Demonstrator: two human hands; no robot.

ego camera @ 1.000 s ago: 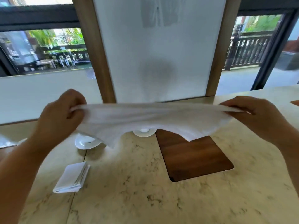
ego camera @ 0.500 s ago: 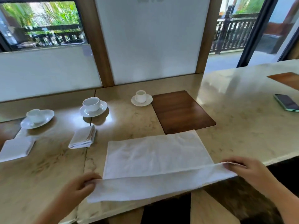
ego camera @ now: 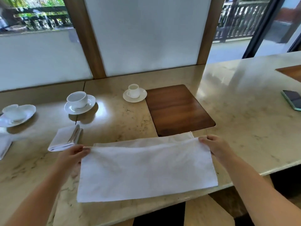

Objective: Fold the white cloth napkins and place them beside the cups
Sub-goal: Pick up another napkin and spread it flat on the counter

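- Fingertips of the left hand (ego camera: 71,154) pinch the far left corner of the white cloth napkin (ego camera: 146,170), thumb on top of the hem.
- Fingertips of the right hand (ego camera: 215,146) pinch the far right corner of the same top layer, fingers curled down over the edge.
- Napkin lies folded in half on the marble counter (ego camera: 244,121), close to the near edge; the upper layer stops just short of the lower one, so a strip of the bottom layer shows beyond the held hem.
- Far right corner of that bottom layer reaches the near edge of the wooden inlay (ego camera: 177,108) set into the counter.
- Both forearms come in from the bottom corners, one on each side of the cloth.
- Just left of the left hand sits a folded napkin (ego camera: 63,139), already made into a small thick packet, in front of a cup and saucer (ego camera: 79,101).
- At the far left edge, another folded napkin (ego camera: 4,145) shows only in part, in front of a second cup and saucer (ego camera: 16,114).
- Behind the cloth, a small cup and saucer (ego camera: 134,93) stands beside the left edge of the wooden inlay, with no napkin next to it.
- Well off to the right, a phone (ego camera: 292,99) lies flat on the counter.
- Beyond the counter run frosted panels (ego camera: 143,33) between wooden posts.
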